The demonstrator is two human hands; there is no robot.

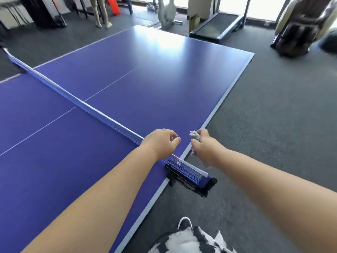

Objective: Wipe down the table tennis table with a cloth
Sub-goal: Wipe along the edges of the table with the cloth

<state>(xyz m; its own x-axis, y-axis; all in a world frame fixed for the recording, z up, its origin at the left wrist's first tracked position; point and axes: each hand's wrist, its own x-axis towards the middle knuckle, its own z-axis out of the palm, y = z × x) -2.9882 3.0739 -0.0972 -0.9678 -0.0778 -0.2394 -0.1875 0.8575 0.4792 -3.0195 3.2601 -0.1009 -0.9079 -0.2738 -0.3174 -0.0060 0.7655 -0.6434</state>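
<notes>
Two bare arms reach forward from the lower edge of the view, above a black-and-white patterned garment (pixel 191 240) at 6 o'clock. Just past it, at about 5 o'clock, the black net post (pixel 202 185) clamps onto the near side edge of the blue tabletop (pixel 54 170). Beyond the post, the left hand (pixel 160 141) hovers over the net (pixel 73 99), its fingers loosely curled with thumb and forefinger close together and nothing visible between them. Just beside it, toward 3 o'clock, the right hand (pixel 204 147) grips a small grey cloth (pixel 195 136), fingers clamped round it so that it sits bunched in the fist with a tuft showing above and below. The cloth is held over the tabletop's white edge line and appears not to touch the surface. The net runs off toward 10 o'clock, and the far half of the tabletop stretches toward 12 o'clock, glossy under window glare, with a treadmill (pixel 218 26) on the floor behind it. No wipe streaks or damp patches show, so wiped areas cannot be told apart; both halves seemingly remain.
</notes>
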